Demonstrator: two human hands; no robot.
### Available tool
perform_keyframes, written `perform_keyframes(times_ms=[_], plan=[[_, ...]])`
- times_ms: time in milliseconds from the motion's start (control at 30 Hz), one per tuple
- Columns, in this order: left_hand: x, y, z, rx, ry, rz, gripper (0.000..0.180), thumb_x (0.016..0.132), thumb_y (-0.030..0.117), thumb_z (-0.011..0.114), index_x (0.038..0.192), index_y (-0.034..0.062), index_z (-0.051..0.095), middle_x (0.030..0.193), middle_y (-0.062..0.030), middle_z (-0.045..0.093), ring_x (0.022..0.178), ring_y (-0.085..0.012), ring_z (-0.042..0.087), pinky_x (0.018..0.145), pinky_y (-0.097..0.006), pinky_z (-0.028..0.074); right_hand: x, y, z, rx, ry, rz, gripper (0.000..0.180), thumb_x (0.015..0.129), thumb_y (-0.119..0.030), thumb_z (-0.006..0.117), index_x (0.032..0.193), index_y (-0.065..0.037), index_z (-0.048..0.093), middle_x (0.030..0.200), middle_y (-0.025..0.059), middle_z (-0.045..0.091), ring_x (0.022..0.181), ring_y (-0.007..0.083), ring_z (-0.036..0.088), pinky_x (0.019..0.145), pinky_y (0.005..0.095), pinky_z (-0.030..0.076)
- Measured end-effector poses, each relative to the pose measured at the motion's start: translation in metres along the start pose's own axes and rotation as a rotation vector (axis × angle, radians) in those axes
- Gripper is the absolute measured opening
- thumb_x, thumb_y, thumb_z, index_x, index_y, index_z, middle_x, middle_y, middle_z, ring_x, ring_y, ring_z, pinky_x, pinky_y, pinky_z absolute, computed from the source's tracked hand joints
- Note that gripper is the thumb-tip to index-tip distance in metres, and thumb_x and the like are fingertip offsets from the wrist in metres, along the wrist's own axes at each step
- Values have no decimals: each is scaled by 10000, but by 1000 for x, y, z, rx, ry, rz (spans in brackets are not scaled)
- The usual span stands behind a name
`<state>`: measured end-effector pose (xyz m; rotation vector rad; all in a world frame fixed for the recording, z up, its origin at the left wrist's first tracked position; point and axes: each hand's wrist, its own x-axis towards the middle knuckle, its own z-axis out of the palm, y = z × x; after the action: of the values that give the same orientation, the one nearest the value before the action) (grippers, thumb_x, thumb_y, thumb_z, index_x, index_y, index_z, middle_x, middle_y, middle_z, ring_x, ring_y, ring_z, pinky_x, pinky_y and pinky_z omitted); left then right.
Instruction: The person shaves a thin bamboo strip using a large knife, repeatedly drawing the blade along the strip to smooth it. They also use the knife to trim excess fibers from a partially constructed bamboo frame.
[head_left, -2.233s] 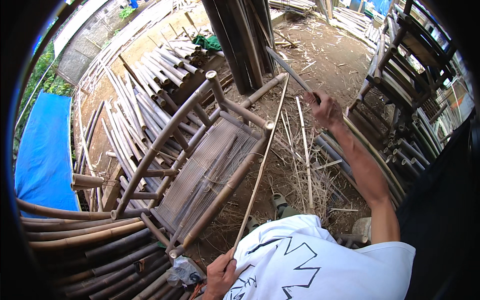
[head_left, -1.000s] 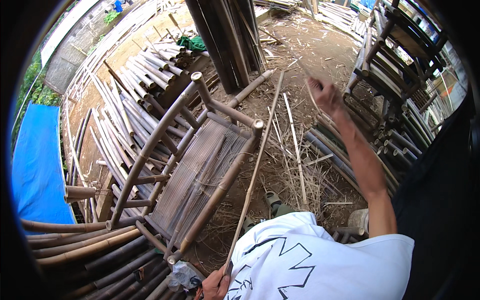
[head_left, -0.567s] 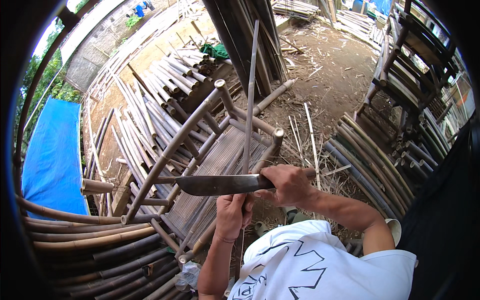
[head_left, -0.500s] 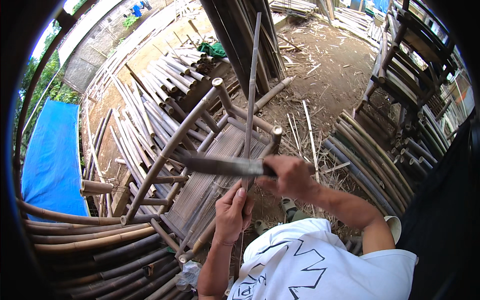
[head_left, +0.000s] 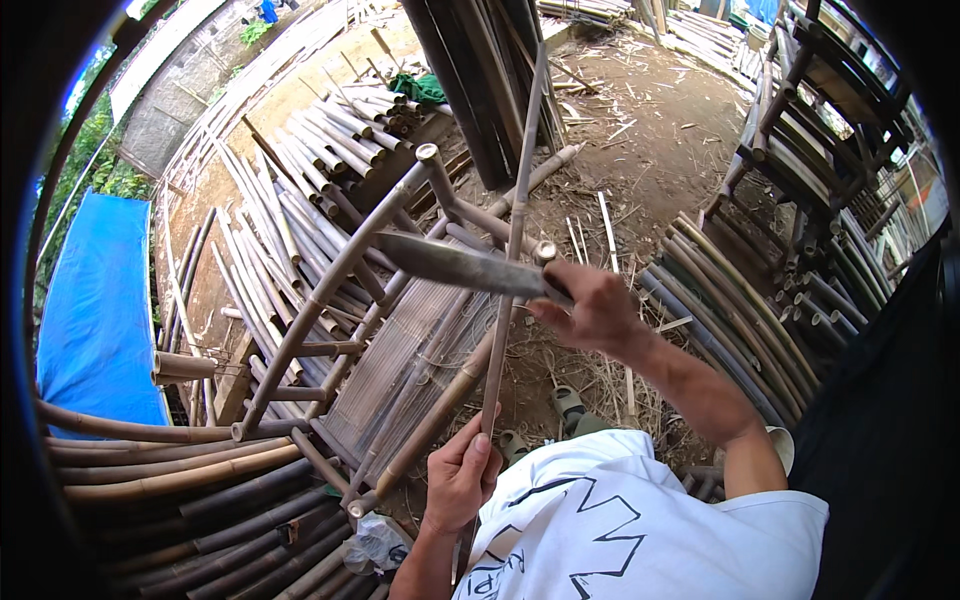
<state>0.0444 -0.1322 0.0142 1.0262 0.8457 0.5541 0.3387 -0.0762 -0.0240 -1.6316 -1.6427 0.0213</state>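
Head view: a thin bamboo stick held upright, a broad blade set across it.

The left hand (head_left: 462, 478) has its grip clamped round the lower end of the bamboo stick (head_left: 508, 258), which rises over the ground in front of the bamboo chair frame (head_left: 365, 330). The right hand (head_left: 592, 305) is clamped on the handle of the machete (head_left: 455, 266), its blade crossing the stick near the chair frame's upper rail. Cut bamboo poles (head_left: 280, 200) lie piled beyond, a blue tarp (head_left: 95, 310) at the far left.

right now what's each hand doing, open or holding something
Left hand: closed around the lower part of the thin bamboo stick, held upright.
Right hand: closed on the handle of the big knife, blade against the stick.
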Motion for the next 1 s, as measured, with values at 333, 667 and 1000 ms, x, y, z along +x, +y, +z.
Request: perform_keyframes(times_ms=[333, 667, 1000], plan=[[-25, -6, 4, 27, 8, -46, 431, 1018, 189, 505, 1386, -32, 472, 600, 1, 467, 419, -29, 340, 368, -192, 251, 16, 15, -25, -66, 39, 75, 537, 939, -587, 513, 846, -61, 568, 616, 110, 584, 530, 261, 620, 489, 422, 502], [-53, -18, -10, 30, 45, -98, 408, 1016, 181, 507, 1370, -22, 499, 598, -1, 486, 406, -33, 357, 358, -199, 275, 9, 31, -21, -126, 84, -20, 506, 900, -585, 579, 861, -81, 602, 644, 108, 611, 576, 297, 650, 527, 427, 517], [-143, -44, -52, 291, 3, -154, 362, 976, 157, 525, 1227, -95, 595, 1159, -156, 650, 1107, -277, 607, 982, -353, 445, 36, 152, -101, -189, 178, 454, 651, 957, -645, 393, 817, -58, 636, 632, 103, 634, 516, 233, 611, 487, 408, 491]])
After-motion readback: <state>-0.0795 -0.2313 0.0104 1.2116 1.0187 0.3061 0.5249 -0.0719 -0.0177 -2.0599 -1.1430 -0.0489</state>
